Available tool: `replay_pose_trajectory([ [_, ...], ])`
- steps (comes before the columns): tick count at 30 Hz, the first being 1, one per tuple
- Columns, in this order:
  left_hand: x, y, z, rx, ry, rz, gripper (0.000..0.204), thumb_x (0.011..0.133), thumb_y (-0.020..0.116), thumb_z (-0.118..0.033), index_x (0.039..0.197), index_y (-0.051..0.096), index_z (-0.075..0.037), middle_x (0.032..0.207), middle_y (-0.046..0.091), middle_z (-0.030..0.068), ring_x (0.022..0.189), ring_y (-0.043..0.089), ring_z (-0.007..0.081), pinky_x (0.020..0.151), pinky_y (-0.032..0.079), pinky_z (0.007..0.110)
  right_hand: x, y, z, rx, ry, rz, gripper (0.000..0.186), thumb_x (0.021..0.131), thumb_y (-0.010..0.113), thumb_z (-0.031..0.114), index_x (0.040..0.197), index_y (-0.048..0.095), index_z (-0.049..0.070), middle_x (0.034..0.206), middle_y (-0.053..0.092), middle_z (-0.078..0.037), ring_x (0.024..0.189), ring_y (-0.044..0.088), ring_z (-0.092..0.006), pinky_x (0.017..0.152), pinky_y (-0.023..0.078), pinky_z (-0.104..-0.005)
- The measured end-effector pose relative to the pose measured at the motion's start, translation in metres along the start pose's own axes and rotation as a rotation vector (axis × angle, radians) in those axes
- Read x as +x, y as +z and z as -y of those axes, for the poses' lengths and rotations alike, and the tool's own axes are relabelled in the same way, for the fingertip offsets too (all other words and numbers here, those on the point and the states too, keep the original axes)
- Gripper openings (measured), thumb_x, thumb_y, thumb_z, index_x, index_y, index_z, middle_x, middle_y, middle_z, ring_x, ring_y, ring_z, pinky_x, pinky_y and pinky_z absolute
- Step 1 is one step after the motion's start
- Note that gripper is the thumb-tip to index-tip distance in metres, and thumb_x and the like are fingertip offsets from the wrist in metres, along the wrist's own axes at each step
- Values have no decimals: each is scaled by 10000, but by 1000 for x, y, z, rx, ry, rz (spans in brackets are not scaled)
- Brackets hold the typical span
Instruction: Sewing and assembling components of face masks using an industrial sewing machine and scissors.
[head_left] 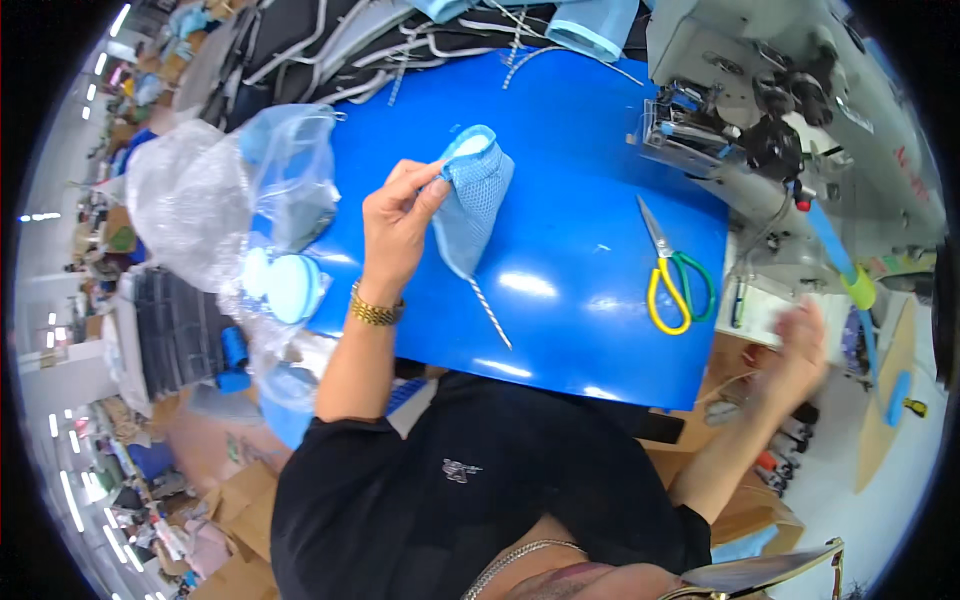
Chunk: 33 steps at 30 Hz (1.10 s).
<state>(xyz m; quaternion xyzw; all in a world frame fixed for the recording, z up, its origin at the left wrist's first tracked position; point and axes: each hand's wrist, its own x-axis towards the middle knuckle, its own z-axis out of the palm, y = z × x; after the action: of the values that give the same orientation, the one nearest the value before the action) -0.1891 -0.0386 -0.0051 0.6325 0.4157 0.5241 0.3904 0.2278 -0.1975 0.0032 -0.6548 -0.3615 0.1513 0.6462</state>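
My left hand (405,215) pinches the rim of a light blue mesh fabric piece (478,195) between thumb and fingers, above the blue table. The piece is tube-like, with its open end up, and it narrows downward to a striped cord (491,315) that hangs from its lower tip. Off to the right, beyond the table's edge, my right hand (800,350) is raised beside the sewing machine (770,130). Motion smears its fingers, and I see nothing held in it. Scissors (668,285) with yellow and green handles lie on the table between the two hands.
The blue tabletop (570,330) reaches toward my body. Black and grey fabric pieces (330,50) with striped cords pile along its far edge. Clear plastic bags (290,170) and light blue rolls (293,287) sit at its left. A blue strap (832,240) hangs beside the machine.
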Motion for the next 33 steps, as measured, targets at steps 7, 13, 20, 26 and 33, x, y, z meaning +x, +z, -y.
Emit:
replay_pose_trajectory([
  [7, -48, -13, -18, -574, -65, -70, 221, 917, 614, -68, 1125, 611, 8, 1063, 649, 72, 954, 601, 140, 852, 474, 283, -102, 174, 60, 125, -168, 686, 650, 700, 824, 194, 1235, 541, -43, 1069, 615, -140, 650, 594, -138, 582, 482, -256],
  [13, -69, -27, -28, -768, -107, -9, 207, 925, 605, -102, 1110, 599, -8, 1090, 652, 109, 1006, 619, 194, 924, 483, 343, -118, 206, 53, 248, 71, 930, 306, 814, 734, 262, 928, 655, -11, 722, 618, -46, 540, 516, -112, 503, 420, -270],
  [20, -67, -29, -22, -1027, -250, 17, 200, 940, 582, -152, 1112, 574, -50, 1239, 574, 108, 1142, 547, 221, 1023, 400, 374, -124, 197, 53, 436, 329, 980, 218, 887, 667, 232, 826, 667, 22, 635, 573, 17, 509, 474, -37, 459, 365, -213],
  [26, -59, -29, -37, -730, -272, 169, 229, 967, 545, -231, 1124, 579, -67, 1340, 516, 143, 1158, 542, 226, 971, 446, 410, -122, 199, 47, 441, 386, 897, 267, 902, 646, 251, 726, 631, 51, 563, 529, 30, 447, 449, -37, 409, 332, -219],
  [33, -43, -33, -57, -373, -326, 334, 139, 931, 612, -168, 990, 616, -42, 1085, 633, 51, 927, 572, 105, 796, 471, 264, -114, 199, 28, 407, 478, 936, 231, 931, 606, 275, 946, 640, 46, 741, 610, 10, 545, 547, -55, 452, 391, -185],
])
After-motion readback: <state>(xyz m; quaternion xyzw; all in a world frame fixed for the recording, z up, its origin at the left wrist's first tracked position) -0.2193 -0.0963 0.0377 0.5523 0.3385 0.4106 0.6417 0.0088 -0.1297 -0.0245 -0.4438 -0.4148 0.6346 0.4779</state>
